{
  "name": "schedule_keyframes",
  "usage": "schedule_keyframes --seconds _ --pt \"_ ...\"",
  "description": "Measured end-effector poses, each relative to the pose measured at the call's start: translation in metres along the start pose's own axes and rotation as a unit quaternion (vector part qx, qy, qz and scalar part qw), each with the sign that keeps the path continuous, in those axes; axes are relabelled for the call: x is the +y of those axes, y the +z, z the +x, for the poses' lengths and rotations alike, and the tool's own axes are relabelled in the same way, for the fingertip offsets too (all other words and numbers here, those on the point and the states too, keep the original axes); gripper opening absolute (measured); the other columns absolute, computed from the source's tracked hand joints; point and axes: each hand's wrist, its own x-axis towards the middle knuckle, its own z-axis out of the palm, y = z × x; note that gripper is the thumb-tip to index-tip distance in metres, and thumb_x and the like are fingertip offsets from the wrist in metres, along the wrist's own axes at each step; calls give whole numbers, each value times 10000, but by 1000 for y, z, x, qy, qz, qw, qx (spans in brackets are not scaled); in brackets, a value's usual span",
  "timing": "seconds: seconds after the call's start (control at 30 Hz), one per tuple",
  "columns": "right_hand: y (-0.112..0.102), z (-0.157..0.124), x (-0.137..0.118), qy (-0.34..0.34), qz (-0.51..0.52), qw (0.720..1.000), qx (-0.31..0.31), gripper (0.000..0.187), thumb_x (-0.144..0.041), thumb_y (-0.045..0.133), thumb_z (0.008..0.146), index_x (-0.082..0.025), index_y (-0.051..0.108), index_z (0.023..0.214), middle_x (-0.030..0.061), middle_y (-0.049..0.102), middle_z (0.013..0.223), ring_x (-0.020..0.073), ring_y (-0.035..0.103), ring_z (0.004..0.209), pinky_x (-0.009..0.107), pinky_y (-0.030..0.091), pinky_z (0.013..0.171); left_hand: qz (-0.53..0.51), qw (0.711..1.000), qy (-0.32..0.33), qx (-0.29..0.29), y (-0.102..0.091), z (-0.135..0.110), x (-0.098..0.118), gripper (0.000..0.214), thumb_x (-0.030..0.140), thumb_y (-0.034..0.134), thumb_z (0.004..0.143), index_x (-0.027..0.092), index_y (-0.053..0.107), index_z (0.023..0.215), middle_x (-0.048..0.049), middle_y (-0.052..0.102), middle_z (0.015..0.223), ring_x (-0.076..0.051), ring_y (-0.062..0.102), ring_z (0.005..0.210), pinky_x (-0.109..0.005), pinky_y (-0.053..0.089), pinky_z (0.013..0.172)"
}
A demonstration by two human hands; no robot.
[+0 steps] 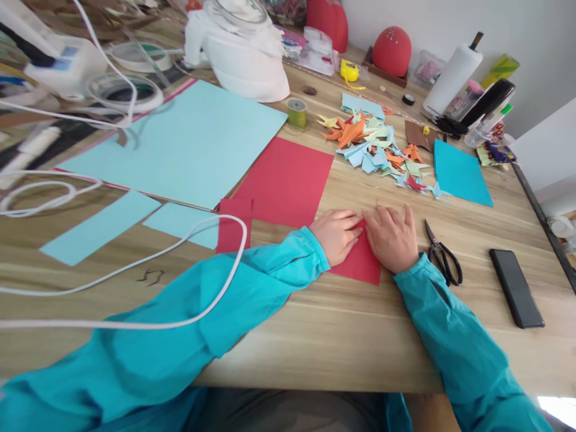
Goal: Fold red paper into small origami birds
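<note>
Noted at left: pale blue strip (101, 228), flat on the table (315, 336); large pale blue sheet (193, 144) just beyond. Next, narrow red strip (234, 225) at the near-left corner of a larger red sheet (288, 180). At centre, left hand (336, 235), palm down, laid over the left part of a small red paper piece (360, 264); pinching or only pressing, cannot tell. Location of that piece: flat on the table, between and beneath both hands, far corner by the fingertips, near-right corner beside the right wrist. Long axis not determinable under such cover. Neither hand nearer; contact from both sides. Right hand (392, 240) along the right edge, fingers spread, closed on nothing. Beyond, pile of folded paper shapes (369, 159). Further right, scissors (435, 243) near the right wrist, then phone (516, 289), well apart.
</note>
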Motion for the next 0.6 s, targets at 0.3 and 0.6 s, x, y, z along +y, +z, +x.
schedule_keyframes --seconds 0.3,0.6 --pt "4 -1 0 -4 -1 1000 6 362 -262 356 908 -233 508 1235 121 553 1207 266 462 1073 530 164 1024 28 999 16 -13 0 3 0 299 238 414 872 134 688 934 -109 647 1079 -253 537 1050 -417 477 841" --pt "4 0 -2 12 1 1000 2 372 -262 368 902 -186 490 1246 142 556 1206 269 463 1081 532 181 1015 44 998 43 -28 -8 8 1 287 215 415 870 110 680 909 -112 653 1069 -248 558 1003 -414 481 830"
